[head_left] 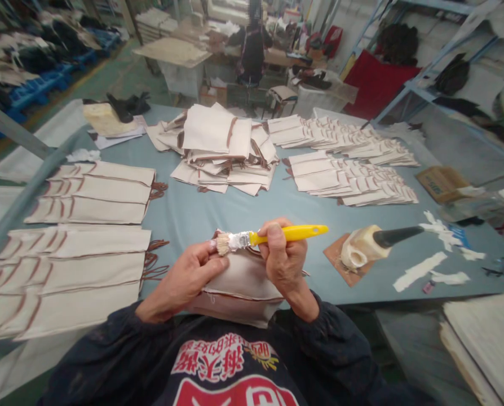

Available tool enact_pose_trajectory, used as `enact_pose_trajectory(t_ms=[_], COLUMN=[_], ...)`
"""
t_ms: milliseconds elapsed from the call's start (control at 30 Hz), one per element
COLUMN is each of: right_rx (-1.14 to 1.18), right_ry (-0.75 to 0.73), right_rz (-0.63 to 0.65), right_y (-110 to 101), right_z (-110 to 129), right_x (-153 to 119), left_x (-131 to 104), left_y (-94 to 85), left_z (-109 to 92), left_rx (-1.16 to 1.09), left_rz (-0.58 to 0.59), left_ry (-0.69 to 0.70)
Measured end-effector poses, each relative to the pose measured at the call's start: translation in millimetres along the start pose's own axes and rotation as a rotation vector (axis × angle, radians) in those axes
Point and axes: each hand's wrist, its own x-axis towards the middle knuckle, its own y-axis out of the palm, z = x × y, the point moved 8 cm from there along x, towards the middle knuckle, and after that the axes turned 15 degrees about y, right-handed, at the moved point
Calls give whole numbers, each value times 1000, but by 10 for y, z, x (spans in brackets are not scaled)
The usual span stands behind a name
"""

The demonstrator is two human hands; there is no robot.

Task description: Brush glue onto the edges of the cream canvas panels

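My right hand (286, 259) is closed round the yellow handle of a paintbrush (298, 232). Its metal band is smeared with white, and its pale bristles touch the upper left corner of a cream fabric piece (243, 276) with brown edging. That piece lies at the table's front edge, close to my body. My left hand (191, 274) grips the same piece at its left side, thumb on top, fingertips beside the bristles. To the right, a whitish, crusted container (357, 248) with a black handle sticking out stands on a brown square.
Overlapping rows of cream pieces (95, 192) lie at the left, more rows (349, 177) at the far right. A heaped pile (218, 132) sits at the back middle. White strips (419, 272), a cardboard box (442, 183) and a clear bottle (484, 204) are rightward. A person (252, 51) is beyond the table.
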Motion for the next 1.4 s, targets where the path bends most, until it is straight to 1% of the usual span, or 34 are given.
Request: enact_pose_trajectory(t_ms=[67, 133, 200, 267, 333, 400, 433, 533, 567, 633, 700, 733, 767, 867, 933, 1000, 1067, 1133, 1200, 1233, 1267, 1333, 1400], right_rx=[-21, -13, 1, -3, -48, -129, -169, -216, -213, -197, -186, -196, -220, -384, -475, -525, -539, -516, -466, -457, -472, -557, -663], right_ry=[-43, -106, -162, -184, -167, -131, -114, -111, -132, -194, -236, -232, -217, -188, -238, -318, -361, -367, -395, -431, -477, -580, -658], right_rz=[-47, -143, -243, -279, -211, -123, -100, -99, -105, -148, -201, -192, -147, 92, 162, 158, 117, 23, -76, -86, -56, 74, 210], right_y=[-55, -165, -281, -341, -304, -227, -198, -167, -167, -211, -290, -308, -296, -103, 11, 72, 61, -49, -197, -235, -232, -135, 0], right_z=[64, 192, 337, 431, 431, 337, 273, 143, 148, 231, 358, 411, 449, 479, 480, 486, 486, 521, 626, 700, 775, 893, 921], right_x=[1, -28, -102, -184, -225, -225, -213, -162, -155, -175, -222, -233, -230, -169, -102, -42, -24, -68, -177, -246, -315, -442, -534], left_x=[16, 21, 18, 17, 26, 42, 52, 77, 82, 86, 80, 76, 71, 57, 51, 49, 46, 44, 44, 44, 44, 43, 41], left_y=[-14, -19, -17, -9, 19, 66, 89, 99, 85, 45, 12, 4, 7, 100, 180, 227, 230, 186, 123, 98, 80, 63, 65], left_z=[32, 52, 42, -5, -84, -169, -209, -272, -268, -233, -197, -188, -182, -167, -172, -182, -178, -168, -161, -154, -145, -128, -127], left_rx=[-20, -64, -88, -50, 35, 142, 199, 374, 426, 485, 480, 456, 425, 350, 335, 344, 350, 361, 375, 380, 382, 382, 382], left_rz=[-13, -22, -32, -37, -26, 3, 18, 35, 37, 38, 36, 33, 33, 97, 141, 153, 135, 91, 44, 32, 26, 26, 20], left_ry=[-2, -8, -10, 2, 32, 75, 101, 159, 163, 148, 131, 128, 124, 100, 102, 117, 118, 111, 107, 103, 96, 84, 85])
